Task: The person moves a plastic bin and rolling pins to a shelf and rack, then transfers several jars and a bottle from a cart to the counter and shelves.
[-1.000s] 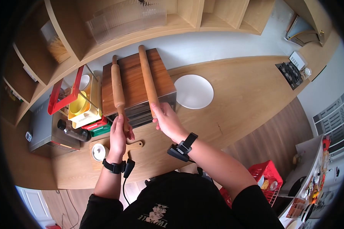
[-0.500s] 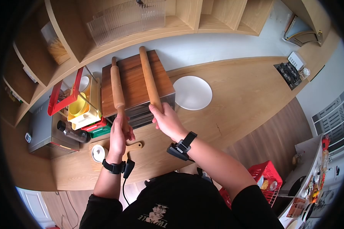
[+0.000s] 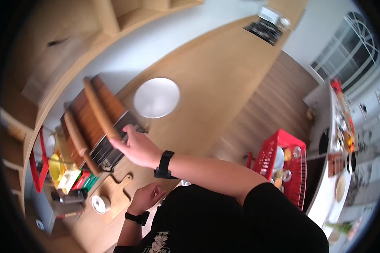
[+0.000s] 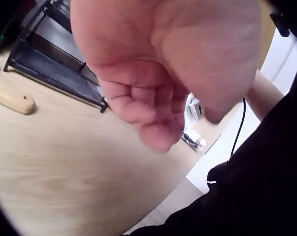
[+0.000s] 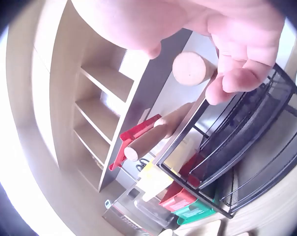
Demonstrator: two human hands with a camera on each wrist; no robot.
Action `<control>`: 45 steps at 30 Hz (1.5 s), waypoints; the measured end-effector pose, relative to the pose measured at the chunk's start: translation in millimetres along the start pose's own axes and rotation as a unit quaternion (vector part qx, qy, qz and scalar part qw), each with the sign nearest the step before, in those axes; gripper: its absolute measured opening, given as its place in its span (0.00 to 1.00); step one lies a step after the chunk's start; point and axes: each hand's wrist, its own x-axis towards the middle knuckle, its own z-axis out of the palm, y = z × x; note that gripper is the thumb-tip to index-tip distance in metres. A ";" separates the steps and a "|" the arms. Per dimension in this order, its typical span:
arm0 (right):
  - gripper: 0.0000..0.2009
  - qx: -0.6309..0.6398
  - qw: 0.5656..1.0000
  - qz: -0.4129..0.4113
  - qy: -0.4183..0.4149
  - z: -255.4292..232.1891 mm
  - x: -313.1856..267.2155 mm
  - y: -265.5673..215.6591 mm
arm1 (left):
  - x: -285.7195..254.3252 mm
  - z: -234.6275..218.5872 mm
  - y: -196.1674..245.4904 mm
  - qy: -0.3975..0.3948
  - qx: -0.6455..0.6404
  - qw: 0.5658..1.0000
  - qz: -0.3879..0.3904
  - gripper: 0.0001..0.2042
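I count two smooth wooden rolling pins, a plain straight pin [image 3: 99,107] and a handled pin [image 3: 75,134], on one brown-topped rack [image 3: 87,120]. I see the right hand [image 3: 140,147] released beside the straight pin's end, the left hand [image 3: 144,198] loosely curled, holding nothing. One white plate [image 3: 157,98] sits on the counter [image 3: 202,84].

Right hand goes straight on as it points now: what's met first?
Likely the straight rolling pin; its near end shows right by the right hand, though whether they touch is unclear.

Bright light, blurry shelf [image 3: 106,19], dark fisheye edges, white glare in right wrist view.
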 end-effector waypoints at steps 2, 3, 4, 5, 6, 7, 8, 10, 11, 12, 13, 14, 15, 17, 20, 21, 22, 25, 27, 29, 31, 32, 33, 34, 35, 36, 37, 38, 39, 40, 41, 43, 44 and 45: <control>0.39 0.003 0.998 -0.035 0.059 -17.5 -16.6 6.7 | 24.0 13.7 4.4 -0.029 0.015 0.999 -0.029 0.15; 0.36 0.004 0.996 -0.032 0.086 -31.8 -28.7 5.0 | 35.5 19.6 6.3 -0.060 0.017 0.998 -0.009 0.15; 0.34 -0.002 0.992 -0.039 0.121 -40.7 -37.7 12.3 | 49.1 24.8 5.8 -0.027 0.051 0.998 0.039 0.16; 0.32 -0.011 0.987 -0.045 0.156 -52.7 -48.3 20.5 | 64.1 32.3 7.9 0.007 0.079 0.993 0.091 0.17; 0.29 0.018 0.989 -0.012 0.144 -73.9 -63.8 20.6 | 77.1 33.3 19.0 -0.006 0.089 0.986 0.139 0.22; 0.25 0.038 0.987 0.008 0.155 -91.8 -78.2 27.1 | 90.6 43.4 15.5 -0.003 0.102 0.981 0.167 0.26; 0.23 0.041 0.980 -0.006 0.197 -105.5 -93.1 39.7 | 101.8 50.5 22.0 -0.019 0.093 0.983 0.155 0.26; 0.21 0.037 0.964 -0.011 0.265 -134.5 -126.9 62.1 | 123.2 64.5 29.6 -0.056 0.088 0.981 0.163 0.26; 0.21 0.040 0.954 0.016 0.296 -149.9 -147.8 69.5 | 130.6 69.7 26.2 -0.057 0.126 0.978 0.159 0.26; 0.20 0.045 0.944 0.041 0.323 -162.3 -169.1 76.8 | 137.3 73.9 23.2 -0.054 0.164 0.973 0.154 0.27; 0.20 0.046 0.936 0.050 0.344 -175.0 -190.7 86.5 | 144.4 79.0 22.3 -0.073 0.168 0.968 0.169 0.27; 0.19 0.032 0.921 0.087 0.379 -187.8 -214.5 98.0 | 150.6 84.2 21.9 -0.074 0.203 0.964 0.155 0.29; 0.18 0.019 0.902 0.125 0.412 -199.7 -239.7 110.8 | 159.7 90.9 25.1 -0.074 0.237 0.958 0.142 0.30; 0.18 0.045 0.869 0.146 0.471 -214.7 -291.9 137.6 | 177.0 101.0 34.9 -0.117 0.237 0.956 0.127 0.33; 0.18 0.067 0.803 0.214 0.552 -223.0 -368.5 171.4 | 209.3 113.4 41.3 -0.129 0.251 0.948 0.146 0.35; 0.17 0.063 0.782 0.246 0.569 -225.8 -392.9 180.3 | 222.2 118.8 41.4 -0.131 0.262 0.945 0.145 0.36; 0.17 0.072 0.755 0.248 0.603 -226.0 -414.2 188.4 | 234.1 123.9 45.5 -0.133 0.274 0.942 0.143 0.37; 0.17 0.123 0.687 0.267 0.664 -230.7 -465.2 205.3 | 267.1 134.5 65.1 -0.152 0.291 0.933 0.147 0.38; 0.17 0.156 0.649 0.298 0.683 -240.5 -501.1 205.5 | 290.7 140.9 70.8 -0.159 0.300 0.925 0.169 0.39; 0.16 0.159 0.595 0.233 0.752 -260.2 -536.7 208.9 | 306.4 144.8 80.3 -0.164 0.310 0.918 0.185 0.39; 0.15 0.116 0.541 0.223 0.803 -290.6 -579.7 205.8 | 317.4 151.3 98.5 -0.156 0.327 0.914 0.180 0.41; 0.15 0.106 0.522 0.240 0.811 -309.0 -596.9 200.5 | 320.5 155.5 111.3 -0.160 0.332 0.913 0.177 0.41; 0.15 0.096 0.503 0.257 0.819 -325.5 -611.8 199.7 | 323.3 158.9 126.2 -0.161 0.335 0.914 0.163 0.43; 0.15 0.061 0.515 0.309 0.797 -337.6 -627.0 208.8 | 325.5 162.8 135.0 -0.160 0.338 0.915 0.150 0.44; 0.16 0.025 0.526 0.358 0.771 -348.7 -637.9 221.9 | 327.6 166.2 135.3 -0.161 0.342 0.914 0.145 0.44; 0.20 -0.020 0.537 0.417 0.733 -355.7 -643.8 240.5 | 329.4 167.6 132.1 -0.160 0.354 0.911 0.143 0.45; 0.24 -0.107 0.550 0.477 0.677 -354.1 -654.4 279.2 | 329.3 169.1 127.5 -0.155 0.363 0.908 0.140 0.46; 0.28 -0.123 0.571 0.525 0.620 -350.2 -655.6 311.7 | 330.5 169.1 124.8 -0.152 0.366 0.908 0.133 0.46; 0.33 -0.136 0.589 0.569 0.557 -343.1 -652.0 343.1 | 329.4 165.4 121.3 -0.163 0.352 0.911 0.140 0.46; 0.37 -0.102 0.581 0.626 0.510 -328.8 -643.9 374.6 | 329.6 161.6 119.0 -0.174 0.338 0.913 0.146 0.47; 0.41 -0.070 0.570 0.678 0.459 -311.2 -635.0 402.6 | 331.4 159.3 116.5 -0.171 0.342 0.914 0.139 0.47; 0.53 -0.007 0.531 0.739 0.415 -273.0 -625.3 439.4 | 334.7 155.0 112.7 -0.199 0.306 0.921 0.135 0.48; 0.59 0.025 0.507 0.762 0.401 -257.1 -620.0 449.8 | 334.0 154.3 112.7 -0.194 0.308 0.922 0.129 0.48; 0.64 0.061 0.475 0.777 0.409 -244.7 -615.3 453.6 | 334.4 153.3 113.5 -0.205 0.301 0.922 0.128 0.48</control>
